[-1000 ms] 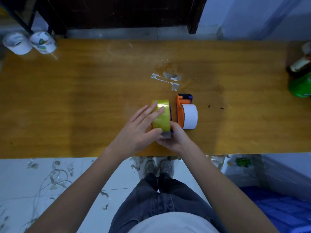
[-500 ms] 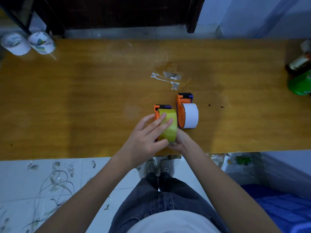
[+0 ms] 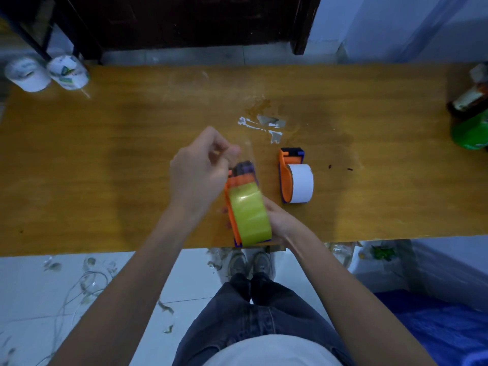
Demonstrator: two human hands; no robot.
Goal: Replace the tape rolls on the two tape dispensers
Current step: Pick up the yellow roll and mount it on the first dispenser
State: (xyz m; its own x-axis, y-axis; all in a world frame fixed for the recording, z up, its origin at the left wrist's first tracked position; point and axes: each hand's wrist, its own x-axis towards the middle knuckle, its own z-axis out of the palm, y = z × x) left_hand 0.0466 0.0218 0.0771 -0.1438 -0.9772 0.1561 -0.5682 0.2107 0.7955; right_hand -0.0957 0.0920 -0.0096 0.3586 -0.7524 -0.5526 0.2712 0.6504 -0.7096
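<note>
An orange and purple tape dispenser [image 3: 236,204] lies near the front edge of the wooden table [image 3: 105,154], loaded with a yellow-green tape roll [image 3: 249,217]. My right hand [image 3: 277,220] grips this dispenser from its right side. My left hand [image 3: 198,170] is pinched on the clear free end of the tape [image 3: 248,149], held up over the dispenser's front. A second orange dispenser [image 3: 286,178] with a white roll [image 3: 301,183] stands to the right, apart from both hands.
Two white rolls [image 3: 47,73] sit at the table's far left corner. A green bottle [image 3: 472,130] and a dark bottle [image 3: 470,101] stand at the right edge. Torn tape scraps [image 3: 266,125] are stuck mid-table. Scraps litter the floor [image 3: 66,286] below.
The left hand left the yellow-green roll and now pulls the tape's free end forward past the dispenser's front. The dispenser has come closer to the table's front edge.
</note>
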